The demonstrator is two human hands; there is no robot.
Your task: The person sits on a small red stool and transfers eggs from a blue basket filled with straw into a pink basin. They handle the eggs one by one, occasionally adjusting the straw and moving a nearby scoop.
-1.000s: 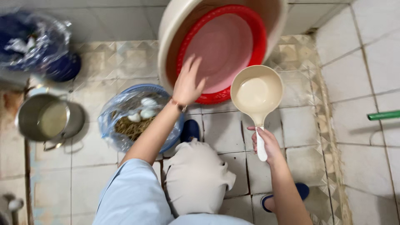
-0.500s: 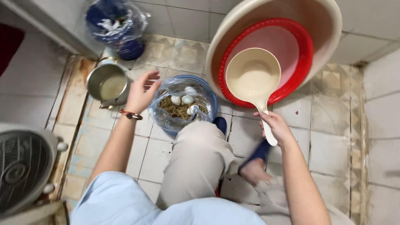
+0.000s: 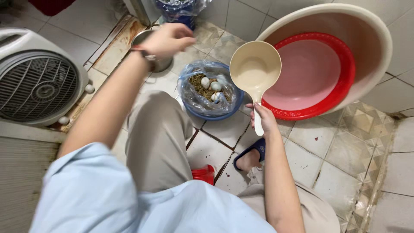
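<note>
Above tiles, right hand (image 3: 261, 118) gripping ladle (image 3: 254, 69)

Two hands in view: the left hand (image 3: 169, 39) raised over one metal pot (image 3: 151, 47), the right hand (image 3: 262, 121) gripping one cream plastic ladle (image 3: 254, 71). Three basins counted: one large cream basin (image 3: 371, 34), one red basin (image 3: 345, 82) nested inside it, and one blue bowl (image 3: 215, 115) lined with a clear plastic bag, holding about four pale eggs (image 3: 205, 82) on straw, though some may be hidden. Also one white box fan (image 3: 39, 77), one blue slipper (image 3: 252, 152), one red stool (image 3: 203, 174), one bagged blue container (image 3: 179, 8).
</note>
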